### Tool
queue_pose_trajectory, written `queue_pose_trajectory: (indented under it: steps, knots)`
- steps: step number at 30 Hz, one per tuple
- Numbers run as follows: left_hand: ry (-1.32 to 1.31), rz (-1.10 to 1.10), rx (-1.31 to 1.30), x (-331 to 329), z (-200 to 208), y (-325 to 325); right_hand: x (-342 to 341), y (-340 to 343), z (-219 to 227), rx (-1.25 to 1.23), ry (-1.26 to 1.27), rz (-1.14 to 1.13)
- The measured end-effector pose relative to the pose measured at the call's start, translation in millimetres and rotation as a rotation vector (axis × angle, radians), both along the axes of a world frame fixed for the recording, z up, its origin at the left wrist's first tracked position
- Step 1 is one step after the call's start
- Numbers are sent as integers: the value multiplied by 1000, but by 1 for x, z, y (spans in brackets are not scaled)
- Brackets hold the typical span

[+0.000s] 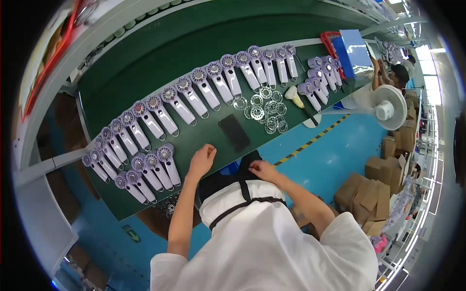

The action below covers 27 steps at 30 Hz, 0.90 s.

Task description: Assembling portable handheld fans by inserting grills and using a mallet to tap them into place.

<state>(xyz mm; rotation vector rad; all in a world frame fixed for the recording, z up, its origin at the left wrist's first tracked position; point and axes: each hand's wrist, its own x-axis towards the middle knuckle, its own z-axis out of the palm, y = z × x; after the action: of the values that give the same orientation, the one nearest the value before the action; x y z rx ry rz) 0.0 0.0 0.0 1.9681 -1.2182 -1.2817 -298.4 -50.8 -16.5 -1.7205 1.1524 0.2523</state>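
Over the near edge of the green table [199, 148] is my left hand [203, 159], with its fingers curled together; whatever they may hold is too small to make out. My right hand [264, 171] is in front of my lap, against the dark trousers, its fingers bent inward and their contents hidden. A black phone [234, 133] lies flat on the table, beyond both hands and touched by neither. Purple handheld fans [183, 94] lie in a long slanting row behind it. A shorter group of similar fans [154, 169] lies left of my left hand.
Clear ring-shaped covers [257, 106] lie right of the phone. Beside them are a pale-handled tool [294, 97] and more fans [318, 80]. A blue bin [354, 53] stands at the table's far right. Past it are a white standing fan [386, 109], cardboard boxes [361, 196] and other people.
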Motion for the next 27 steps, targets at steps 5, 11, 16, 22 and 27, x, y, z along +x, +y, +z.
queue_pose_trajectory:
  steps: [5, 11, 16, 22, 27]
  knots:
    - [-340, -79, -149, -31, -25, -12, -22, -15, -78, -14, -51, 331]
    - [-697, -268, -349, -59, -83, -22, -49, -5, -215, 148, 74, 607]
    - [-776, -290, -401, -46, -78, -1, 3, 35, -257, 28, -21, 750]
    - [-767, -275, -345, -61, -89, -5, 26, 23, -286, 110, -82, 654]
    - [-749, -266, -345, -55, -90, -3, 37, 21, -284, 178, -88, 591]
